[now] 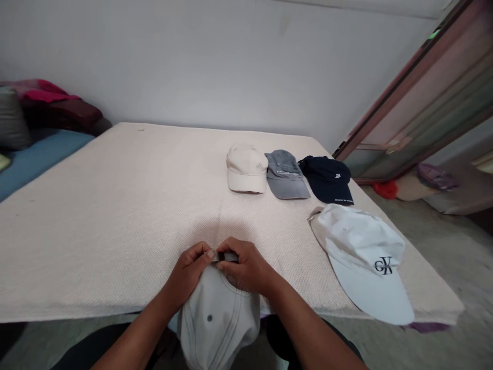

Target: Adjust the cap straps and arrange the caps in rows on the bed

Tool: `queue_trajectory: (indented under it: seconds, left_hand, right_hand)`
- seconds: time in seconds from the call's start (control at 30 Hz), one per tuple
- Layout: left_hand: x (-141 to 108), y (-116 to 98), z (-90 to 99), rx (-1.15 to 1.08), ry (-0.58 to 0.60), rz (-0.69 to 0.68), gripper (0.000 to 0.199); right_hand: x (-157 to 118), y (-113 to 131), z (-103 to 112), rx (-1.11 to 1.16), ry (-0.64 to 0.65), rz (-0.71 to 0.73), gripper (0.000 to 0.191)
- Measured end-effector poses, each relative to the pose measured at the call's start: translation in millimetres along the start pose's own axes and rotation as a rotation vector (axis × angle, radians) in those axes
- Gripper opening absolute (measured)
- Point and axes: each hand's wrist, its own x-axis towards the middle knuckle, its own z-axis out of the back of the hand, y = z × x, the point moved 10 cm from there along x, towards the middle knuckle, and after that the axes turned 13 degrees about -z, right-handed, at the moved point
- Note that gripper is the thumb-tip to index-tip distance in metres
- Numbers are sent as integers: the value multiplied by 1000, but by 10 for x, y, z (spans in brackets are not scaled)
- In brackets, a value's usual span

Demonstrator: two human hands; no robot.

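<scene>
A light grey baseball cap (219, 318) hangs over the near edge of the covered table, its back strap toward the table. My left hand (192, 270) pinches the left side of that strap between thumb and fingers. Close beside it, my right hand (244, 264) is closed on the strap's right side, near a small dark buckle or strap end (221, 256). The cap's brim is out of sight. To the right lies a white cap (358, 246) with dark letters on its front, apart from both hands.
Farther back sit a cream cap (246, 162), a grey cap (287, 172) and a navy cap (327, 177) in a row. They rest on the pale textured cloth (96, 221). A wall (192, 67) stands behind; a pink-framed door (408, 92) is at right.
</scene>
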Motion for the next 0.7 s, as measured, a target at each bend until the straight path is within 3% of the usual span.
queue_trajectory:
  seconds: [0.3, 0.7]
  left_hand:
    - [-2, -49, 41, 35, -27, 1, 24]
    - [-12, -84, 66, 13, -67, -16, 15]
  right_hand:
    - [-3, -25, 41, 4, 19, -17, 14]
    - [15, -128, -35, 277, 141, -66, 19]
